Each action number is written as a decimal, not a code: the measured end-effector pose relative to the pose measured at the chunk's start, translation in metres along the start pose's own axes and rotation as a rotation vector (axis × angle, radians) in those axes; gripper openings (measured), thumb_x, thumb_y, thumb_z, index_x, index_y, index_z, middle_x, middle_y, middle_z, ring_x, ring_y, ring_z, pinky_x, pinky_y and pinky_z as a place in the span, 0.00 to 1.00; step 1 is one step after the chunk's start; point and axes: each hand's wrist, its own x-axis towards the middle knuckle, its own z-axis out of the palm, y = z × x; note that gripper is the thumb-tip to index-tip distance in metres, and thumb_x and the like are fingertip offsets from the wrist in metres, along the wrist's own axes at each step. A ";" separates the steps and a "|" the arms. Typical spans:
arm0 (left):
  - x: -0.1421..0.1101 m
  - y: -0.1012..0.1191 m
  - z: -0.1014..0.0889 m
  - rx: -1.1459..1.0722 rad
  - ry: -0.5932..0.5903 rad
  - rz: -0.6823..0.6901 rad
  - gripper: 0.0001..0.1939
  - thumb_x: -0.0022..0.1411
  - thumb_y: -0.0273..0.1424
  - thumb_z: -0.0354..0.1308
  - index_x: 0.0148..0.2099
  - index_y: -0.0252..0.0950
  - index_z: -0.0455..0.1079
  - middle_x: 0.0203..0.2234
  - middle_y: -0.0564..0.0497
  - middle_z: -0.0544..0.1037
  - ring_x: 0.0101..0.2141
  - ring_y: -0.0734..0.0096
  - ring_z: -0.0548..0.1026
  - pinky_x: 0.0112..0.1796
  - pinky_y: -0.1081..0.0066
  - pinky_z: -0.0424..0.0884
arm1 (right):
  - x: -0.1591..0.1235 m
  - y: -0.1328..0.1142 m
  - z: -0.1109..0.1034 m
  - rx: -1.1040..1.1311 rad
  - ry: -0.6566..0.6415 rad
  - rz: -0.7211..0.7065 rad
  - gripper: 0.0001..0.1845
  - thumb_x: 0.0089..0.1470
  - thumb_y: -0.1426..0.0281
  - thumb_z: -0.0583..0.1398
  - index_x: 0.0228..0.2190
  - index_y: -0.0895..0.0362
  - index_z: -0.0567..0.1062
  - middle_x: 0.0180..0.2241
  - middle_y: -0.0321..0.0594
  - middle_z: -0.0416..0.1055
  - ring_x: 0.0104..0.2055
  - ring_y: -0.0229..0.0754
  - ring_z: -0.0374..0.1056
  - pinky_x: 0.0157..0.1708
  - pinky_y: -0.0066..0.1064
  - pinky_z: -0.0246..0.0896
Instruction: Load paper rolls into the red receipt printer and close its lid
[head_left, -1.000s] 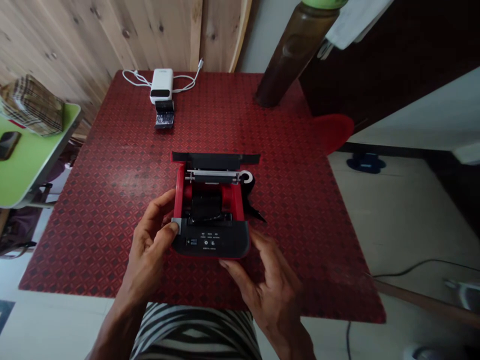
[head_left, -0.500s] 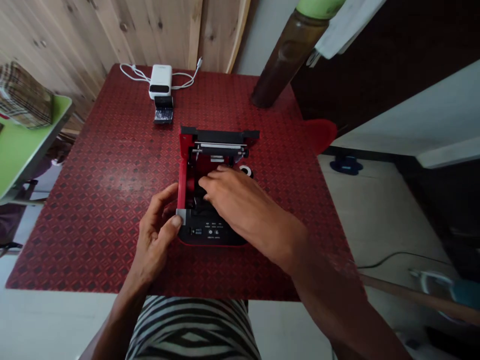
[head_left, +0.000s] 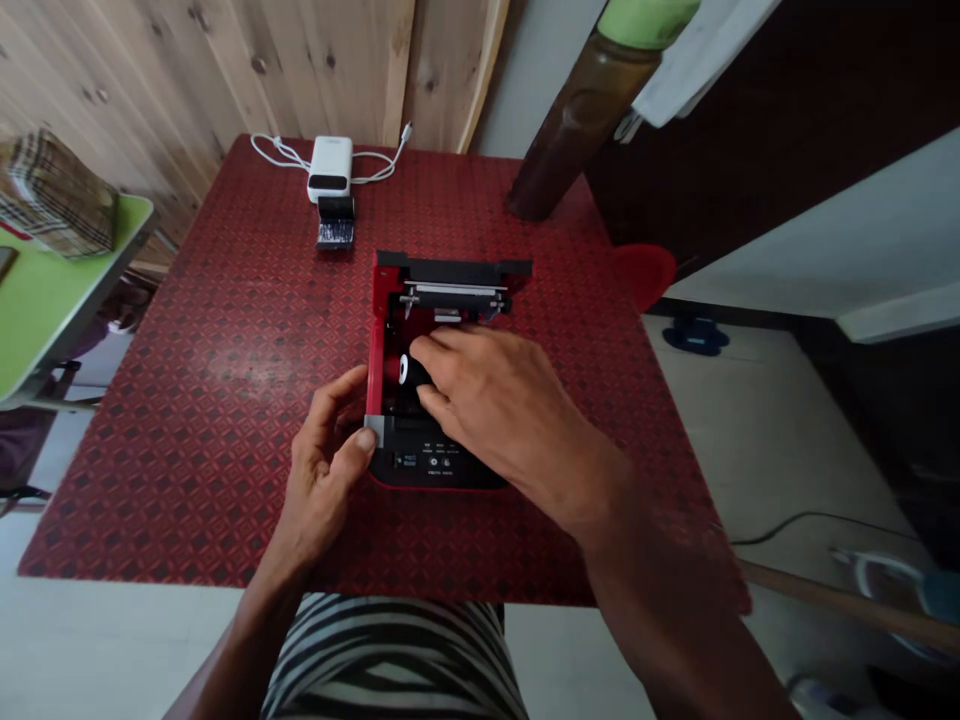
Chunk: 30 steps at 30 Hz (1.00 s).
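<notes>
A red and black printer (head_left: 420, 460) stands on the table with its lid (head_left: 465, 272) raised, showing a roller under the lid. My left hand (head_left: 330, 450) grips its left side, thumb on the grey corner tab and fingers along the red wall. My right hand (head_left: 495, 390) reaches into the printer's bay, its fingers closed around a small black roll (head_left: 416, 374). The roll's white core end faces left. Most of the roll and the right part of the bay are hidden beneath my right hand.
A white power bank (head_left: 330, 168) with a white cable lies at the back, a short black strip (head_left: 335, 224) before it. A tall brown bottle (head_left: 577, 120) with a green lid stands back right. A plaid bag (head_left: 67, 200) rests on a green table (head_left: 37, 330) at left.
My right hand has moved from the printer's front right corner into its bay, and the black roll's white end now shows in its fingers. The lid stands more upright. My left hand stays on the printer.
</notes>
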 end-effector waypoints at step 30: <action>-0.003 0.003 -0.003 0.028 0.056 -0.093 0.28 0.75 0.48 0.67 0.72 0.50 0.79 0.66 0.50 0.83 0.62 0.49 0.82 0.58 0.61 0.80 | -0.139 0.032 0.109 0.596 0.495 0.242 0.26 0.67 0.77 0.62 0.64 0.54 0.81 0.55 0.48 0.88 0.51 0.50 0.88 0.53 0.45 0.88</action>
